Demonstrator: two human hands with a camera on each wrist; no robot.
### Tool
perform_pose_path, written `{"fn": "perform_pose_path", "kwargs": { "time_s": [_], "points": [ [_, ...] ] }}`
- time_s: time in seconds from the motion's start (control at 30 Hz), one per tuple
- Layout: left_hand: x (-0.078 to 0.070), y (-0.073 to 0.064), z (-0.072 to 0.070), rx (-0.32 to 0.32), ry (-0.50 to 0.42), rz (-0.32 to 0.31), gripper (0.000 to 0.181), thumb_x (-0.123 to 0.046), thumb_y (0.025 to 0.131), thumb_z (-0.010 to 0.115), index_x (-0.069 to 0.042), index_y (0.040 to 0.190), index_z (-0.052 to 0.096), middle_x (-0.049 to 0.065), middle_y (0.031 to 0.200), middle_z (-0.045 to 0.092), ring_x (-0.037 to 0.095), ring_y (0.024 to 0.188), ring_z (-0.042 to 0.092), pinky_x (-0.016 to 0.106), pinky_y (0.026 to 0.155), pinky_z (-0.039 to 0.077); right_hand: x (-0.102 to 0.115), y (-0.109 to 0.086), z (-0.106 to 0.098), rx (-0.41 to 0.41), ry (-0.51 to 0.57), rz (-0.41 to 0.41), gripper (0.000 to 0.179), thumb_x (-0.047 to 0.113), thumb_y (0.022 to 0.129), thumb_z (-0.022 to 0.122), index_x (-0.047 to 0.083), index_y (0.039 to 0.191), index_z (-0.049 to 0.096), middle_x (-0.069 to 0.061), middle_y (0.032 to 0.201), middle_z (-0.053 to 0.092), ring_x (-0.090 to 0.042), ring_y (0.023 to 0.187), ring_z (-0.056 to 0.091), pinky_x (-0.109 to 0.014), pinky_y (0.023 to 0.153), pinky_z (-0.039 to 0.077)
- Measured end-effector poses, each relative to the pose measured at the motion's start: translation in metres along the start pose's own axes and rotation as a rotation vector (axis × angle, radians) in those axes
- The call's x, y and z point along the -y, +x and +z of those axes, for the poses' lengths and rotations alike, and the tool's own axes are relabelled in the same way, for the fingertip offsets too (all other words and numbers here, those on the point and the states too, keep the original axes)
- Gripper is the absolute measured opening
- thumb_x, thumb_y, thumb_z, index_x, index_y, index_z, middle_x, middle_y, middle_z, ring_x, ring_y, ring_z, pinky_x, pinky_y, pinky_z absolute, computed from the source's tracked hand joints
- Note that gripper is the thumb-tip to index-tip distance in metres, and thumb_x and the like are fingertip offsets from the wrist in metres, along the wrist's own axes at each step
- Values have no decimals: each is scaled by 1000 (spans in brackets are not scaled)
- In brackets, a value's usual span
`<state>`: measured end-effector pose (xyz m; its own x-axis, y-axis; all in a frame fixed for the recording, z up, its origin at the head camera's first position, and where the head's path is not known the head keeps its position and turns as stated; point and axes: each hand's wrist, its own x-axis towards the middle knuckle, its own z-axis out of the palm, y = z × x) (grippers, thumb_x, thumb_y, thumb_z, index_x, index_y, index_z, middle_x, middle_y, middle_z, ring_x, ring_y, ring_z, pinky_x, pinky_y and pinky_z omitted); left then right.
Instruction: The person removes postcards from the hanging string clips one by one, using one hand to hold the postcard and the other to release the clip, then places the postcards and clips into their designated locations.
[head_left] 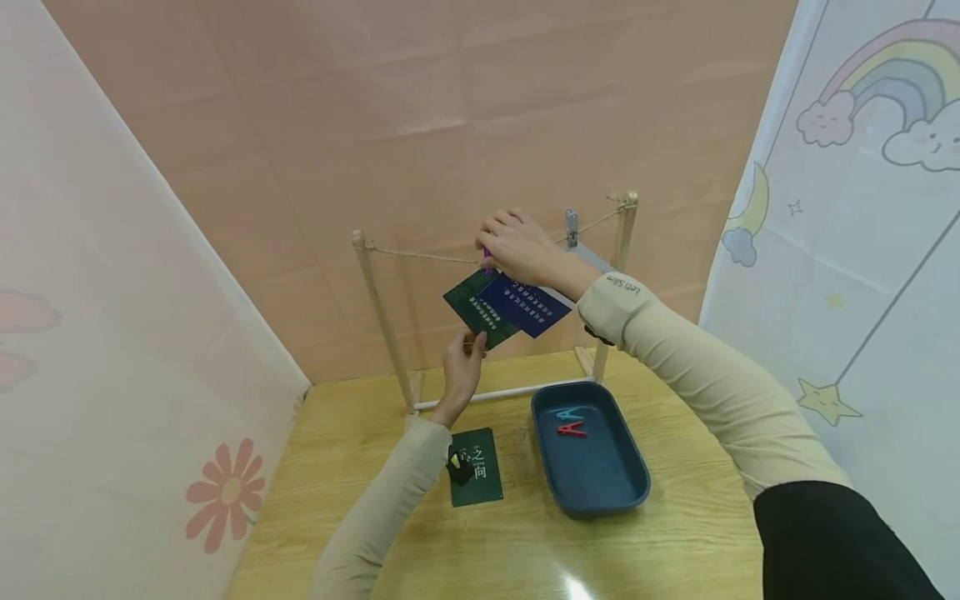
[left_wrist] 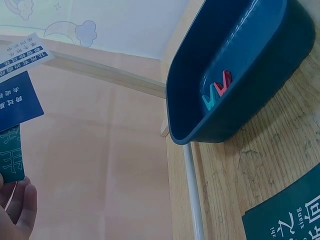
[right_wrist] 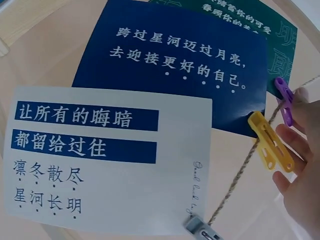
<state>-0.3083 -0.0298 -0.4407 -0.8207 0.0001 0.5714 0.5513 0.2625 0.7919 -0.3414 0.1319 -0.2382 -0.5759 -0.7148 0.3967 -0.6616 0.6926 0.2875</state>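
Note:
My right hand (head_left: 521,250) pinches a purple clothespin (right_wrist: 283,100) at the twine (head_left: 423,255), at the corner of a green card (head_left: 468,300). From below, my left hand (head_left: 461,371) holds that card's lower edge between thumb and fingers. A dark blue card (head_left: 528,307) overlaps the green one and hangs from a yellow clothespin (right_wrist: 270,145), which sits beside my right fingers. Farther right on the twine, a grey clothespin (head_left: 572,227) bears a white card (right_wrist: 110,190) with blue bands. In the head view my right hand hides the yellow clothespin.
The twine spans a wooden frame (head_left: 378,308) at the back of the table (head_left: 525,550). A blue basin (head_left: 600,467) holds a teal clothespin (head_left: 568,413) and a red clothespin (head_left: 572,429). Left of it lies a green card with white lettering (head_left: 480,487), partly behind my left wrist.

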Motion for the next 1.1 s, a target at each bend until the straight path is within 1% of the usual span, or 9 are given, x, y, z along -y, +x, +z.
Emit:
{"fn": "perform_pose_path", "kwargs": {
  "time_s": [0.23,0.43,0.5,0.57,0.73,0.8,0.9,1.0,1.1],
  "points": [
    [-1,-1,0,20,-52,-43,15,-8,102,55,5,105,62,19,95,62,31,80,68,43,73,62,4,3,-5,82,201,131,29,26,99,63,4,117,64,-13,117,59,-33,116,47,-49,107,33],
    [-2,-2,2,32,-89,-42,14,-7,102,55,6,103,61,21,95,61,34,80,67,51,73,60,4,4,-4,106,271,192,28,27,99,63,5,115,62,-11,111,61,-31,110,49,-47,106,33],
    [-2,-2,2,36,-87,-40,15,-8,102,55,5,103,61,21,95,61,33,79,68,51,73,60,4,3,-3,105,291,204,27,27,99,63,5,114,61,-11,110,61,-30,108,49,-47,106,33],
    [-2,-2,2,36,-77,-44,15,-9,102,55,5,103,61,20,95,61,34,78,69,49,73,61,3,3,-2,104,297,207,26,27,99,64,5,113,60,-10,109,61,-30,107,49,-47,106,32],
    [-3,-2,1,19,-19,-55,14,-9,102,56,3,98,62,18,92,63,39,79,68,39,70,62,3,3,-2,96,284,191,25,26,98,65,6,111,61,-9,107,61,-30,108,50,-49,110,29],
    [-2,-1,0,12,-9,-57,14,-9,101,57,3,97,62,18,90,63,41,80,68,36,69,61,3,4,-2,88,277,187,24,26,98,66,7,110,61,-9,106,61,-30,108,51,-50,111,28],
    [-2,-1,0,8,-21,-55,13,-8,101,58,3,98,63,17,90,64,41,80,68,33,70,61,4,5,-2,69,270,180,22,25,96,68,7,108,62,-8,104,62,-28,106,52,-50,111,26],
    [-1,-1,0,9,-31,-48,13,-8,101,57,4,101,63,18,91,64,42,81,67,36,71,61,5,6,-3,49,273,181,21,24,95,69,7,106,63,-8,101,63,-27,103,53,-50,111,27],
    [-1,-1,0,2,-35,-38,13,-7,101,57,4,102,63,18,90,64,43,80,67,42,72,61,6,6,-3,36,288,193,20,23,94,70,7,104,64,-7,98,63,-26,97,54,-49,109,29]
  ]
}}
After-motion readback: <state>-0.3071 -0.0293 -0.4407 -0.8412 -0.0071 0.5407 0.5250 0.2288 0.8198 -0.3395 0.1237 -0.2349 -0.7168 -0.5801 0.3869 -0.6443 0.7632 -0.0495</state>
